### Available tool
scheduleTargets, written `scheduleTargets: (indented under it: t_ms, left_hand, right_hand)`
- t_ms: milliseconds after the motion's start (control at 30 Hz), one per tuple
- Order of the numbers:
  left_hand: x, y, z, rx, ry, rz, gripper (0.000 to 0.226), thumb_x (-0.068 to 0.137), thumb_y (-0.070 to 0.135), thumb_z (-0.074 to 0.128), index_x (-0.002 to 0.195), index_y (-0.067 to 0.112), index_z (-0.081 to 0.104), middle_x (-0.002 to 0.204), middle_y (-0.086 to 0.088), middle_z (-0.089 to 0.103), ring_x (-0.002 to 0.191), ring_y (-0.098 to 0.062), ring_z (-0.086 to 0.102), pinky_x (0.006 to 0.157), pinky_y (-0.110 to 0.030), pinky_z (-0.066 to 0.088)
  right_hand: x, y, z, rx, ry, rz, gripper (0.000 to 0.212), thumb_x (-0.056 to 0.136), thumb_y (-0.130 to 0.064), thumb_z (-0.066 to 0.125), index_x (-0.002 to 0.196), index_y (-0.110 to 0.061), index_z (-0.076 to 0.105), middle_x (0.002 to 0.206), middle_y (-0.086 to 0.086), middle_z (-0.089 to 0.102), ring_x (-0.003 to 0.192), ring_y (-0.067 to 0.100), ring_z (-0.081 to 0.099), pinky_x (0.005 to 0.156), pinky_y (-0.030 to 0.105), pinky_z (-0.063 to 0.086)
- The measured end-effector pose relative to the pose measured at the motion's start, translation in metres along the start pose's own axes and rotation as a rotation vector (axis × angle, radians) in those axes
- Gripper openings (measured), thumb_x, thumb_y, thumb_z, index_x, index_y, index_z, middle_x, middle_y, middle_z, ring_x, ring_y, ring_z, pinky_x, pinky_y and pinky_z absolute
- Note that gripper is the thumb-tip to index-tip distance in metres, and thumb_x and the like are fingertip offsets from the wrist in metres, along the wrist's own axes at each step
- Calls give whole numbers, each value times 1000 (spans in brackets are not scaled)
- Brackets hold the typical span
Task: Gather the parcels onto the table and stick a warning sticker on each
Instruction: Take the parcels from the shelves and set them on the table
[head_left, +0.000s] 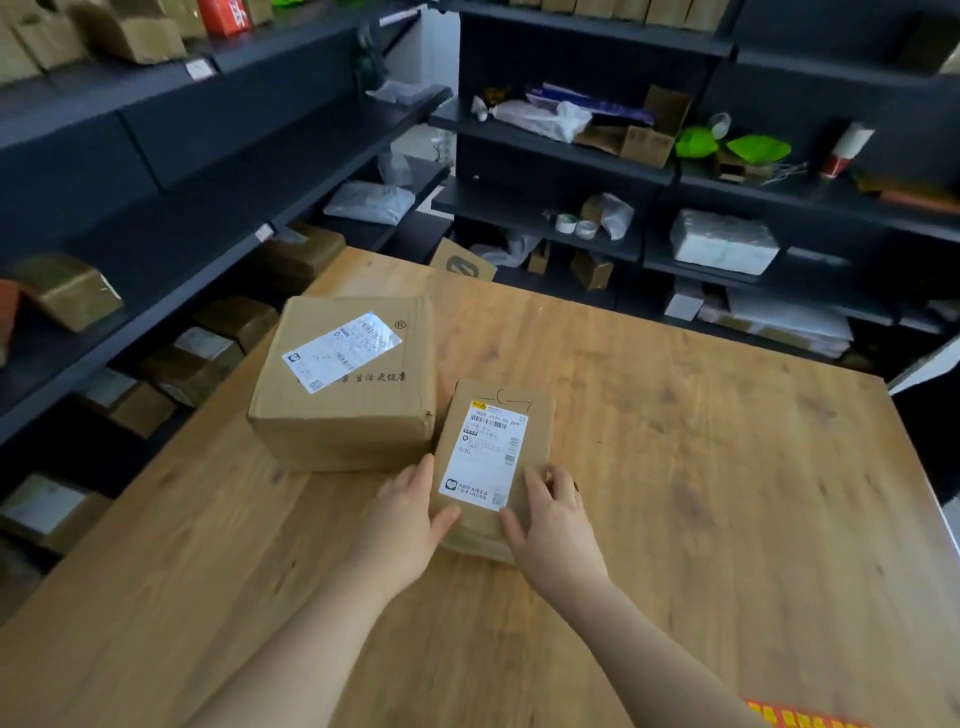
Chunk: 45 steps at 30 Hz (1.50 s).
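Two brown cardboard parcels lie on the wooden table (675, 467). The large parcel (343, 410) sits at the left with a white shipping label on top. Touching its right side lies a small parcel (524, 415) with a white label. My left hand (410, 514) grips the small parcel's near left edge, and my right hand (553, 514) grips its near right corner. A red and yellow sticker sheet (800, 716) shows at the table's near right edge.
Dark shelves (156, 249) run along the left and hold several more cardboard parcels (67, 291). More dark shelving (649, 171) behind the table carries bags, tape rolls (574, 226), boxes and a white wrapped package (722, 241).
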<state>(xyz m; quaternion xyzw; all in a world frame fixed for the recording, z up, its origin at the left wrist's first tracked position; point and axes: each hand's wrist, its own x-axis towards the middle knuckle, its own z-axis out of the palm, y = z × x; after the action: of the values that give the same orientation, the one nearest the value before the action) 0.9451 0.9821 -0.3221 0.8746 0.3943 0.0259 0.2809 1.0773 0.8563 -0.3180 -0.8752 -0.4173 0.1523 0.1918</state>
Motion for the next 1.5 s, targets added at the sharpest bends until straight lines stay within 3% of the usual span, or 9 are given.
scheduleTargets:
  t_ms: [133,233,467,667,967,1267,1333,1433,1500]
  left_hand:
    - [-20,2,-16,151,195,84,53,94,41,50,136,10,46,135,-2,52,120,-24,49,97,-33,41]
    - [-45,-4,-35,186,333,110,35,89,31,60,117,9,64,116,-2,65,106,-27,59,87,-36,48]
    - [-138,-48,-86,285,514,-78,36,94,39,48,122,21,61,121,6,62,109,-18,55,93,-32,42]
    - [-252,-105,-127,357,643,-304,20,86,29,64,94,13,70,95,0,68,90,-23,62,78,-36,49]
    - [-489,-193,-159,418,930,-692,24,70,18,79,92,11,71,88,-2,70,80,-24,66,72,-37,54]
    - [-727,-227,-158,477,1042,-1196,26,69,22,81,93,11,73,90,0,72,84,-25,67,78,-38,54]
    - [-768,-227,-155,473,1058,-1320,27,71,23,80,95,12,73,92,-1,72,86,-25,67,80,-39,54]
    - [-822,-226,-149,460,1055,-1501,30,74,28,77,100,15,74,98,0,73,93,-24,67,85,-40,53]
    - [-854,-225,-146,430,1080,-1593,32,80,33,71,107,17,71,106,1,71,102,-23,64,91,-41,50]
  right_hand:
    - [-2,-19,-7,-163,73,-219,46,95,-30,48,137,-12,46,150,11,33,141,26,25,115,31,16]
    - [-8,-44,-7,-196,130,-406,42,83,-19,68,122,-4,60,137,15,52,129,31,47,109,40,34]
    - [-39,-139,9,-130,107,-741,45,76,-18,72,118,-4,64,125,11,63,119,29,57,105,40,40]
    - [-98,-243,37,-101,52,-1060,38,82,-24,69,117,-10,65,118,5,66,113,23,60,102,35,43]
    - [-278,-413,109,68,-89,-1500,36,78,-18,71,112,-7,68,113,7,68,109,26,61,100,38,47]
    - [-496,-527,166,196,-229,-1850,38,71,-23,80,105,-9,72,106,6,72,99,23,68,94,38,49]
    - [-537,-546,179,234,-293,-1927,36,77,-23,76,109,-9,70,111,6,70,105,24,66,97,37,46]
    - [-596,-571,202,236,-444,-2050,43,94,-29,55,133,-11,56,136,5,56,129,21,48,113,32,29]
    - [-634,-587,215,268,-518,-2126,44,95,-29,54,134,-10,54,137,6,55,131,22,46,114,33,27]
